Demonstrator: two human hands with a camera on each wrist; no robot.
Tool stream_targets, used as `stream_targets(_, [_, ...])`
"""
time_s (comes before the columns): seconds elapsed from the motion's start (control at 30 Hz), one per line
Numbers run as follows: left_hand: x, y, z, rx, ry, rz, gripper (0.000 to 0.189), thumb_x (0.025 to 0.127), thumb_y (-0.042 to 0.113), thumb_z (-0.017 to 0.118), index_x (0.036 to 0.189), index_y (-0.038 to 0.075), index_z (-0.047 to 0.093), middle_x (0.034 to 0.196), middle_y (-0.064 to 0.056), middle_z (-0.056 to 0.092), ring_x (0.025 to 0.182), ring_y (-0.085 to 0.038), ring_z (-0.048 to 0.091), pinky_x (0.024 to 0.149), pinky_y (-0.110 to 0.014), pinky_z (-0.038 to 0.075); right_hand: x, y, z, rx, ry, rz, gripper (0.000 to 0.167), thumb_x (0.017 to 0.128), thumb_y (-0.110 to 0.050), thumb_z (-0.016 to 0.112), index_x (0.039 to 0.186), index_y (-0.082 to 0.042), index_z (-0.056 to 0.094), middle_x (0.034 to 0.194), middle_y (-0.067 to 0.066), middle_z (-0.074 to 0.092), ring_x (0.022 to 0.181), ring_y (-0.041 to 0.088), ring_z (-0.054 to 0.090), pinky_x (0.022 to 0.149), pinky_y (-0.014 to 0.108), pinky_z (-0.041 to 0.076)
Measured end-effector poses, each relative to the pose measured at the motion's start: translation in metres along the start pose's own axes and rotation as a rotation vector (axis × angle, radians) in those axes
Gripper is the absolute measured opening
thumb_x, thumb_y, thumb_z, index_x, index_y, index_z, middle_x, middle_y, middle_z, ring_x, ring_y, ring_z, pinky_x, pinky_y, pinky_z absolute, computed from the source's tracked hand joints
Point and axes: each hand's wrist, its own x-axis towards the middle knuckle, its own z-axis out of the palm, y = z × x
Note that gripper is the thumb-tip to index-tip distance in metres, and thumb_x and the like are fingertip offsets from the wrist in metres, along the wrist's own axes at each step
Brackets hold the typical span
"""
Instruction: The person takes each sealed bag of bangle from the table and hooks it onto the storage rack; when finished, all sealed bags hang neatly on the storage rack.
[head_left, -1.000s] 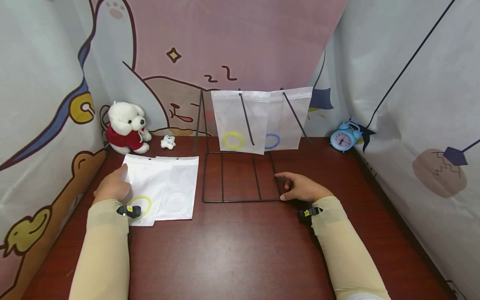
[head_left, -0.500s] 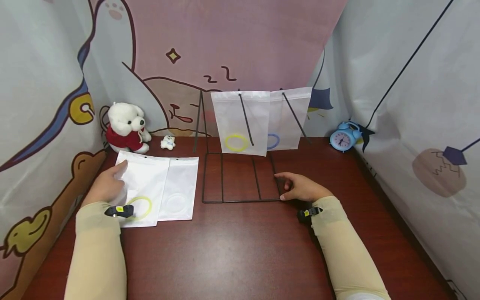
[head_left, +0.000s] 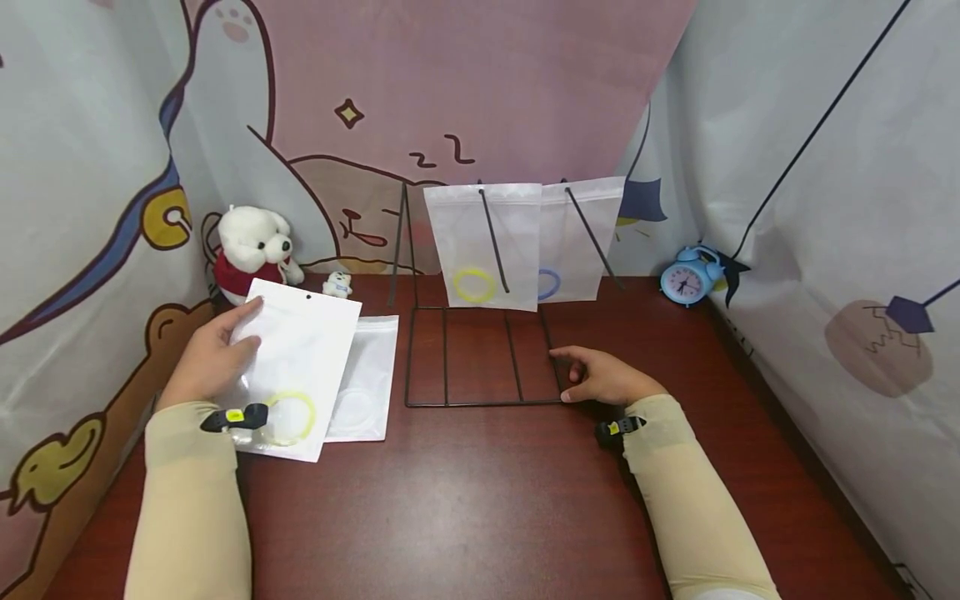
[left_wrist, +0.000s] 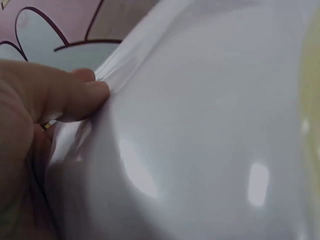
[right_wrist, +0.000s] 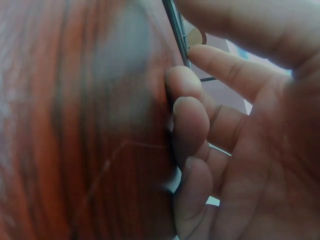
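My left hand (head_left: pixel 208 357) pinches the left edge of a white zip bag (head_left: pixel 300 350) between thumb and fingers; the bag is tilted up, and a yellow ring (head_left: pixel 311 417) shows near its bottom. Partly under it, a second white bag (head_left: pixel 371 367) with a pale ring lies on the table. Beside the black wire rack (head_left: pixel 480 405), my right hand (head_left: pixel 611 377) touches the right side of its base with index finger and thumb apart, the other fingers loosely curled. From the rack's prongs hang a bag with a yellow ring (head_left: pixel 487 242) and one with a blue ring (head_left: pixel 581 237).
A white plush bear (head_left: pixel 255 237) in red stands at the back left, with a small white toy (head_left: pixel 337 284) beside it. A blue alarm clock (head_left: pixel 688 275) is at the back right. The rack's left prong (head_left: pixel 397 250) bears no bag. Printed cloth encloses the wooden table (head_left: pixel 450 517).
My left hand has gone from resting on the front bag to pinching its edge, and has raised it off the second bag. The right hand has stayed at the rack.
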Motion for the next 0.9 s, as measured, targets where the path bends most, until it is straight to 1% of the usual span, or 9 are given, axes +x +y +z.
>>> stream_targets(0.17, [-0.008, 0.014, -0.003, -0.032, 0.034, 0.065, 0.063, 0.11, 0.024, 0.051, 0.167, 0.036, 0.027, 0.176, -0.01, 0.015, 0.161, -0.045, 0.015, 0.121, -0.075, 0.02, 0.001, 0.0, 0.001, 0.005, 0.0, -0.001, 0.079, 0.087, -0.017, 0.087, 0.156, -0.017, 0.049, 0.101, 0.008, 0.057, 0.09, 0.024, 0.053, 0.076, 0.037, 0.047])
stream_targets(0.23, [-0.012, 0.021, -0.003, -0.043, 0.056, 0.085, 0.062, 0.11, 0.023, 0.052, 0.166, 0.039, 0.03, 0.176, -0.007, 0.018, 0.16, -0.04, 0.021, 0.122, -0.069, 0.028, 0.001, 0.0, 0.001, 0.008, 0.002, -0.003, 0.079, 0.087, -0.016, 0.087, 0.156, -0.017, 0.049, 0.101, 0.008, 0.057, 0.091, 0.024, 0.053, 0.077, 0.037, 0.047])
stream_targets(0.33, [-0.016, 0.031, -0.002, -0.043, 0.091, 0.127, 0.061, 0.11, 0.021, 0.052, 0.164, 0.042, 0.034, 0.175, -0.004, 0.023, 0.148, -0.033, 0.037, 0.109, -0.042, 0.045, 0.001, 0.0, 0.001, 0.012, 0.003, -0.005, 0.079, 0.088, -0.016, 0.087, 0.157, -0.017, 0.049, 0.101, 0.008, 0.057, 0.09, 0.024, 0.053, 0.077, 0.037, 0.047])
stream_targets(0.47, [-0.022, 0.043, -0.002, -0.05, 0.109, 0.195, 0.061, 0.109, 0.015, 0.052, 0.163, 0.041, 0.038, 0.173, -0.001, 0.028, 0.137, -0.025, 0.044, 0.093, -0.013, 0.044, 0.001, 0.0, 0.001, 0.015, 0.002, -0.008, 0.078, 0.088, -0.016, 0.086, 0.157, -0.017, 0.049, 0.101, 0.009, 0.057, 0.09, 0.024, 0.053, 0.076, 0.036, 0.047])
stream_targets(0.53, [-0.026, 0.05, -0.002, -0.071, 0.103, 0.218, 0.062, 0.109, 0.014, 0.053, 0.163, 0.042, 0.038, 0.172, -0.003, 0.032, 0.136, -0.02, 0.048, 0.095, -0.006, 0.043, 0.001, 0.0, 0.0, 0.014, 0.0, -0.01, 0.078, 0.088, -0.016, 0.086, 0.157, -0.017, 0.049, 0.101, 0.009, 0.057, 0.09, 0.024, 0.053, 0.076, 0.036, 0.047])
stream_targets(0.67, [-0.036, 0.063, 0.0, -0.11, 0.11, 0.271, 0.062, 0.108, 0.012, 0.054, 0.161, 0.041, 0.042, 0.165, -0.012, 0.044, 0.116, -0.013, 0.056, 0.086, -0.006, 0.049, -0.001, 0.001, 0.0, 0.014, -0.002, -0.009, 0.079, 0.088, -0.017, 0.086, 0.157, -0.017, 0.048, 0.101, 0.009, 0.057, 0.09, 0.025, 0.053, 0.076, 0.036, 0.047])
stream_targets(0.77, [-0.043, 0.073, 0.003, -0.096, 0.133, 0.315, 0.06, 0.107, 0.01, 0.056, 0.159, 0.037, 0.047, 0.134, -0.015, 0.064, 0.093, -0.015, 0.057, 0.071, -0.012, 0.052, -0.001, 0.001, -0.001, 0.014, -0.003, -0.011, 0.079, 0.088, -0.017, 0.086, 0.157, -0.017, 0.048, 0.101, 0.009, 0.057, 0.09, 0.025, 0.053, 0.075, 0.036, 0.047])
stream_targets(0.83, [-0.048, 0.078, 0.005, -0.085, 0.14, 0.331, 0.059, 0.106, 0.01, 0.057, 0.158, 0.036, 0.05, 0.113, -0.013, 0.063, 0.086, -0.016, 0.057, 0.066, -0.016, 0.052, -0.001, 0.001, -0.001, 0.016, -0.003, -0.011, 0.079, 0.088, -0.017, 0.087, 0.157, -0.017, 0.048, 0.101, 0.009, 0.057, 0.09, 0.025, 0.053, 0.075, 0.036, 0.047])
stream_targets(0.9, [-0.052, 0.083, 0.006, -0.075, 0.139, 0.36, 0.058, 0.106, 0.009, 0.058, 0.158, 0.033, 0.051, 0.102, -0.009, 0.06, 0.082, -0.016, 0.058, 0.064, -0.02, 0.051, 0.0, 0.001, -0.001, 0.017, -0.002, -0.01, 0.079, 0.088, -0.017, 0.087, 0.157, -0.017, 0.048, 0.101, 0.008, 0.057, 0.09, 0.025, 0.053, 0.076, 0.036, 0.047])
